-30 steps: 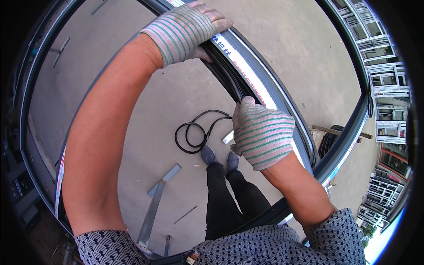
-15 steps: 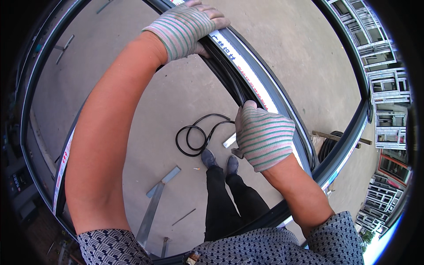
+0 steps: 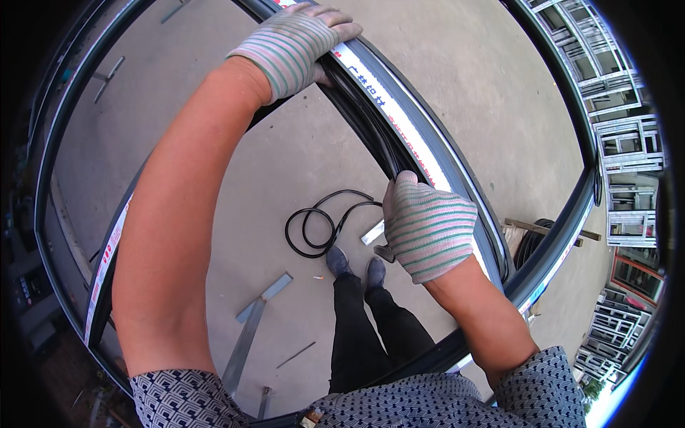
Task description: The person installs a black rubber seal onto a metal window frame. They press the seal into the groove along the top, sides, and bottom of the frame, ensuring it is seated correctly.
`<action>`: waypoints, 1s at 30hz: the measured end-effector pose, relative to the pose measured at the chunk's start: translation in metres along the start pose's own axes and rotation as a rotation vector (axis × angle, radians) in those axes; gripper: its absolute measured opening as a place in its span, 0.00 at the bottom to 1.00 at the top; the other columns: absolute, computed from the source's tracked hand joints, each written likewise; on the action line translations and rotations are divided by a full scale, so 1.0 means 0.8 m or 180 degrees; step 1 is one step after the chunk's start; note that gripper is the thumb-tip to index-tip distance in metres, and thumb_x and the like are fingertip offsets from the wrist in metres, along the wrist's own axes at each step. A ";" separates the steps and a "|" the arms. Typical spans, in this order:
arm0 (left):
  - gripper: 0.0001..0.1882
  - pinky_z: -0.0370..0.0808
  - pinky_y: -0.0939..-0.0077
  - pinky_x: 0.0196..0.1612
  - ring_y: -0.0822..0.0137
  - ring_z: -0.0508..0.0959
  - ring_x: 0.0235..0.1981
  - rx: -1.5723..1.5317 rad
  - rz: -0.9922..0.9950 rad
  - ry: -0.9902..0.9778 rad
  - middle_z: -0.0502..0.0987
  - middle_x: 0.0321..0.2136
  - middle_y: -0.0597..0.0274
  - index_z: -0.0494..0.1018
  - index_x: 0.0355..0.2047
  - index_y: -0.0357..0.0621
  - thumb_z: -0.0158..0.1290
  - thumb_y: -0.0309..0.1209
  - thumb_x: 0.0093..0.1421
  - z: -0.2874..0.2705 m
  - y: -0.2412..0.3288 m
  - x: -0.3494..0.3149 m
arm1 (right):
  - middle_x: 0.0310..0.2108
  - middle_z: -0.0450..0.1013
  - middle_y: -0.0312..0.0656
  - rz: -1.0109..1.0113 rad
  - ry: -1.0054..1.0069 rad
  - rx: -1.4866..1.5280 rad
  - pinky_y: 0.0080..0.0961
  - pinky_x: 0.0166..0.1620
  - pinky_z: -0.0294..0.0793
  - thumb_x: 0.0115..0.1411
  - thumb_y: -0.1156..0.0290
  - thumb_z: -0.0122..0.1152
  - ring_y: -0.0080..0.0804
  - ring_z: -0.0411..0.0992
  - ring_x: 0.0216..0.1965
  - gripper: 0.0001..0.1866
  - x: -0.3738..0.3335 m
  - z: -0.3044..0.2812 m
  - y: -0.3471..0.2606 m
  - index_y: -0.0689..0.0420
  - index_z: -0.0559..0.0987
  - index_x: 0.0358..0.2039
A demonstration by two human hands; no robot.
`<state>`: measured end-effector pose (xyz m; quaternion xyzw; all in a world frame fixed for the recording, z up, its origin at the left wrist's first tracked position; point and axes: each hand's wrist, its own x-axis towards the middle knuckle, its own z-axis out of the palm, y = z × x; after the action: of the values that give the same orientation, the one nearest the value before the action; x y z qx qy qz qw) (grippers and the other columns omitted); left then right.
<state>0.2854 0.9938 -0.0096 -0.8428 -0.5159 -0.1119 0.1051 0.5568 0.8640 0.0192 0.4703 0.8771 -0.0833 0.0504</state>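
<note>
So the black cord (image 3: pixel 378 134) was lying along the near edge of the frame bar (image 3: pixel 398 93), and my right hand (image 3: pixel 430 227) was bunched in a fist around it, with some dull metal bit (image 3: pixel 384 252) poking out underneath that I couldn't make out. My left hand (image 3: pixel 296 48) was clamped over the bar further up, thumb on the near side, and loose black loops (image 3: pixel 311 255) sat on the floor (image 3: pixel 285 171) by my shoes (image 3: pixel 337 262).
</note>
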 end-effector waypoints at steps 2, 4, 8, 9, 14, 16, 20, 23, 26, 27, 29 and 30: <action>0.45 0.65 0.59 0.76 0.53 0.71 0.69 -0.0060 -0.0024 0.0011 0.76 0.65 0.59 0.72 0.67 0.51 0.74 0.25 0.46 -0.002 -0.001 -0.001 | 0.23 0.81 0.54 -0.0050 -0.0328 0.0092 0.41 0.28 0.82 0.61 0.75 0.60 0.50 0.85 0.27 0.17 -0.001 -0.013 0.001 0.74 0.75 0.47; 0.45 0.65 0.59 0.76 0.53 0.71 0.69 -0.0110 -0.0023 0.0003 0.75 0.65 0.58 0.72 0.68 0.50 0.73 0.22 0.47 -0.005 0.000 -0.002 | 0.23 0.81 0.54 -0.0117 -0.0330 0.0082 0.41 0.28 0.82 0.60 0.75 0.61 0.50 0.85 0.27 0.18 -0.001 -0.015 0.002 0.74 0.75 0.47; 0.43 0.66 0.60 0.76 0.52 0.70 0.70 -0.0222 -0.0211 -0.0203 0.74 0.66 0.57 0.72 0.67 0.49 0.70 0.18 0.49 -0.013 0.007 0.002 | 0.17 0.74 0.51 -0.0069 0.0104 -0.0032 0.41 0.24 0.77 0.69 0.71 0.58 0.51 0.80 0.22 0.10 -0.003 -0.001 0.001 0.60 0.74 0.31; 0.43 0.66 0.60 0.76 0.52 0.70 0.70 -0.0238 -0.0243 -0.0257 0.74 0.66 0.57 0.72 0.67 0.49 0.69 0.17 0.50 -0.016 0.007 0.004 | 0.17 0.74 0.51 -0.0070 0.0129 -0.0033 0.41 0.24 0.77 0.69 0.71 0.58 0.51 0.80 0.22 0.10 -0.003 0.000 0.001 0.60 0.74 0.31; 0.41 0.66 0.61 0.77 0.52 0.69 0.71 -0.0114 -0.0454 -0.0427 0.73 0.67 0.56 0.72 0.67 0.50 0.61 0.10 0.52 -0.021 0.015 0.010 | 0.18 0.74 0.52 -0.0029 0.0065 0.0045 0.41 0.24 0.77 0.68 0.72 0.59 0.51 0.80 0.23 0.09 -0.001 0.000 0.002 0.60 0.73 0.30; 0.41 0.65 0.61 0.77 0.52 0.69 0.72 -0.0119 -0.0565 -0.0403 0.72 0.68 0.56 0.72 0.67 0.50 0.59 0.08 0.52 -0.019 0.019 0.009 | 0.23 0.79 0.53 -0.0091 -0.0125 0.0014 0.42 0.28 0.81 0.63 0.74 0.59 0.51 0.84 0.27 0.08 -0.001 -0.005 0.002 0.67 0.75 0.38; 0.41 0.65 0.61 0.77 0.52 0.68 0.72 -0.0149 -0.0666 -0.0123 0.71 0.69 0.56 0.73 0.67 0.51 0.57 0.07 0.53 -0.011 0.025 0.006 | 0.25 0.81 0.53 -0.0041 -0.0215 -0.0029 0.43 0.30 0.83 0.60 0.76 0.60 0.52 0.85 0.29 0.12 0.000 -0.010 0.002 0.70 0.75 0.41; 0.38 0.67 0.60 0.76 0.51 0.69 0.71 -0.0246 -0.0778 0.0393 0.71 0.69 0.55 0.73 0.67 0.49 0.57 0.09 0.56 -0.008 0.040 -0.007 | 0.20 0.76 0.49 -0.0076 0.0073 -0.0102 0.39 0.25 0.77 0.68 0.70 0.58 0.49 0.81 0.23 0.09 -0.003 0.003 0.005 0.64 0.74 0.37; 0.29 0.73 0.61 0.71 0.54 0.75 0.65 -0.0767 -0.1146 0.1287 0.73 0.64 0.52 0.74 0.63 0.44 0.59 0.16 0.60 -0.012 0.083 -0.046 | 0.20 0.77 0.50 -0.0171 0.0116 -0.0237 0.39 0.26 0.78 0.67 0.71 0.58 0.49 0.82 0.24 0.08 -0.008 0.003 0.009 0.63 0.75 0.36; 0.26 0.75 0.63 0.68 0.57 0.77 0.62 -0.1103 -0.1417 0.1575 0.75 0.61 0.52 0.75 0.61 0.42 0.60 0.19 0.62 0.005 0.113 -0.061 | 0.21 0.77 0.50 -0.0126 0.0050 -0.0195 0.39 0.26 0.78 0.68 0.70 0.58 0.49 0.82 0.24 0.08 -0.006 0.007 0.015 0.63 0.75 0.36; 0.19 0.79 0.69 0.58 0.65 0.80 0.51 -0.1939 -0.2247 0.1640 0.79 0.49 0.56 0.78 0.55 0.40 0.64 0.28 0.65 -0.005 0.169 -0.093 | 0.21 0.78 0.50 -0.0130 0.0037 -0.0094 0.39 0.26 0.78 0.69 0.70 0.58 0.49 0.82 0.24 0.09 -0.004 -0.001 0.009 0.63 0.75 0.36; 0.17 0.80 0.74 0.50 0.71 0.80 0.45 -0.2471 -0.2828 0.1345 0.80 0.42 0.60 0.80 0.51 0.39 0.66 0.34 0.66 -0.011 0.194 -0.105 | 0.21 0.78 0.50 -0.0153 0.0058 -0.0008 0.39 0.26 0.79 0.69 0.69 0.58 0.49 0.82 0.24 0.09 -0.004 0.001 0.005 0.63 0.75 0.36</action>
<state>0.3862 0.8513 -0.0358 -0.4843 -0.7068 -0.4884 -0.1654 0.5617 0.8636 0.0189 0.4498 0.8887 -0.0792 0.0410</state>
